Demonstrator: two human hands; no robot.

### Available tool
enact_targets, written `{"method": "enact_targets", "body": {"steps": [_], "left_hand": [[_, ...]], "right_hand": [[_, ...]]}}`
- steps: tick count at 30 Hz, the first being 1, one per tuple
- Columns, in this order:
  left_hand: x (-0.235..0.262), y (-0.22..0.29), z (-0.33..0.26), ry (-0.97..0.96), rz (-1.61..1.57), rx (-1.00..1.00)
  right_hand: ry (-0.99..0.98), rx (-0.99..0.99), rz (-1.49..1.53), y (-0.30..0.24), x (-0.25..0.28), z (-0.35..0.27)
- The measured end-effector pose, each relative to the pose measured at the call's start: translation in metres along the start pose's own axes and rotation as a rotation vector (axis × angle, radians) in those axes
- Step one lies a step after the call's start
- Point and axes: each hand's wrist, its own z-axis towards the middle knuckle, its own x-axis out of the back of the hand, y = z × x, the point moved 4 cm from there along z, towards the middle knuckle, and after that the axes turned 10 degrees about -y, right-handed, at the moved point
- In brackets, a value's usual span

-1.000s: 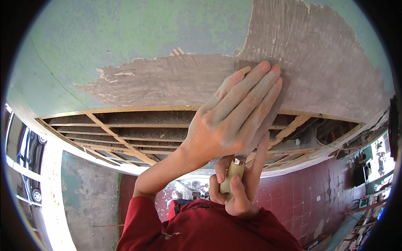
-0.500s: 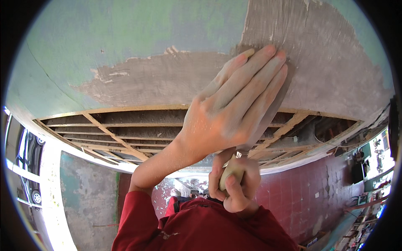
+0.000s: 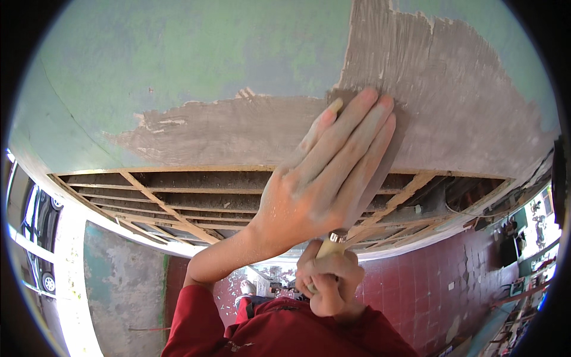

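Observation:
My left hand (image 3: 324, 169) lies flat, fingers stretched and dusted pale, against a green painted surface (image 3: 238, 47) where a grey-brown patch (image 3: 458, 89) is stripped of paint. Its fingertips rest near the inner corner of that patch. Under the palm runs a bladed hand tool; a dark strip beside the little-finger edge may be its blade or shadow, and most of the blade is hidden. Below the left wrist my right hand (image 3: 330, 279) is closed around the tool's pale handle (image 3: 331, 247), which has a shiny metal collar.
A framework of wooden slats (image 3: 202, 196) spans an opening along the surface's lower edge. Reddish floor tiles (image 3: 416, 285) lie below, with pale flakes scattered near my feet. Parked cars (image 3: 41, 238) stand outside at left. Assorted items (image 3: 517, 285) line the right side.
The view has shifted, so the surface and both hands appear lower. My left fingertips sit slightly further left against the patch. My right hand has turned a little around the handle.

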Motion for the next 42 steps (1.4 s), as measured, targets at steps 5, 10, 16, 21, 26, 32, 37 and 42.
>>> {"method": "enact_targets", "body": {"steps": [5,10,16,21,26,32,37,42], "left_hand": [[0.0,0.004,-0.007,-0.059,0.038,-0.004],[0.004,0.003,-0.001,-0.091,0.115,-0.037],[0.009,0.008,0.003,-0.086,0.099,0.015],[0.008,0.009,0.002,-0.098,0.066,0.028],[0.006,0.004,0.009,-0.054,0.034,-0.015],[0.007,0.008,0.002,-0.085,0.043,0.015],[0.007,0.005,0.01,-0.068,0.054,-0.019],[0.008,0.005,0.004,-0.096,0.082,-0.021]], "right_hand": [[0.031,-0.017,-0.052,0.005,0.004,0.0],[-0.009,0.141,-0.224,-0.001,0.002,0.009],[-0.021,0.437,-0.251,0.002,0.008,0.006],[-0.041,0.283,-0.082,0.003,0.007,0.008],[-0.014,0.284,-0.187,-0.008,0.005,0.011],[-0.052,0.192,-0.224,-0.001,0.009,-0.002],[-0.086,0.319,-0.29,-0.003,0.007,0.01],[-0.095,0.443,-0.556,0.018,0.009,-0.015]]}}
